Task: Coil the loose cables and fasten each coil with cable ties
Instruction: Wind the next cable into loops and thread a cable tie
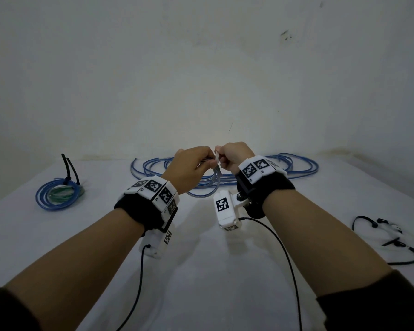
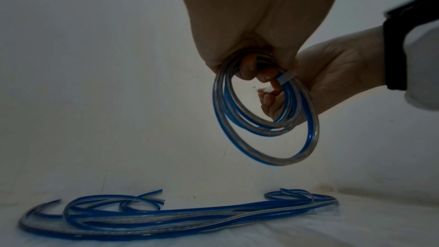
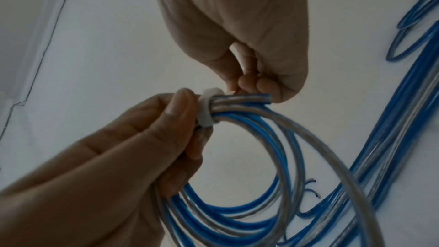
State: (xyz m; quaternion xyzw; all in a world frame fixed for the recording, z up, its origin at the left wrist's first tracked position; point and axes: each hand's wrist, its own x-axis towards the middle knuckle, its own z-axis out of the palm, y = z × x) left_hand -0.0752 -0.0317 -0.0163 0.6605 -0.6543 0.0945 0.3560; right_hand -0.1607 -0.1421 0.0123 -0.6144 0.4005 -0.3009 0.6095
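A small coil of blue-and-clear cable (image 1: 210, 185) hangs in the air above the white table. My left hand (image 1: 207, 162) grips its top, fingers curled through the loops (image 2: 306, 147). A white cable tie (image 3: 206, 110) is wrapped round the bundled strands just beside my left thumb. My right hand (image 1: 221, 158) is closed in a fist and pinches the tie's tail (image 1: 217, 156) right above the coil. A cut cable end sticks out past the tie toward my right fingers (image 3: 247, 84).
Loose blue-and-clear cables (image 1: 296, 167) lie in long loops along the back of the table by the wall. A tied coil (image 1: 58, 195) with black ties sticking up sits at the left. Several spare black and white ties (image 1: 387, 237) lie at the right.
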